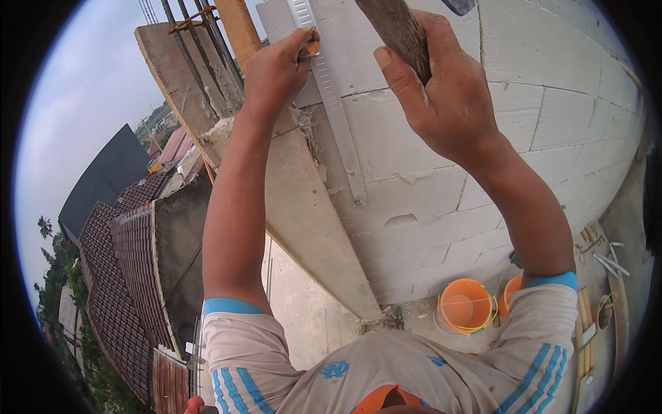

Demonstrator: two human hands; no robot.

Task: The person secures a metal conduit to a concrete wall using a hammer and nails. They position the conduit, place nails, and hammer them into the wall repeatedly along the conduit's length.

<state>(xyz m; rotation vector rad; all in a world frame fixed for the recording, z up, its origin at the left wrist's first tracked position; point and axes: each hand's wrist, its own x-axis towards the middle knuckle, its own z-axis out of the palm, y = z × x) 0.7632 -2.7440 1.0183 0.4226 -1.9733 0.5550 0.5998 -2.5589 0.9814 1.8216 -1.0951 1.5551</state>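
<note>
My left hand (277, 74) is closed in a pinch beside the upper part of a slotted metal strip (336, 110). A small orange and dark piece shows at its fingertips, too small to name. The strip slants down against the white block wall (407, 131); its upper end runs out of the picture. My right hand (452, 93) grips the thick, rough wooden handle (398, 34) of what looks like a hammer. A dark metal piece (458, 5) shows beyond its fingers at the top edge; whether it joins the handle cannot be seen.
A long board (314, 214) stands along the wall's left edge, near upright steel bars (196, 52). Below right are an orange bucket (465, 307) and part of a second bucket (511, 293). Tiled roofs (124, 276) lie far left; pipes (607, 265) lie at right.
</note>
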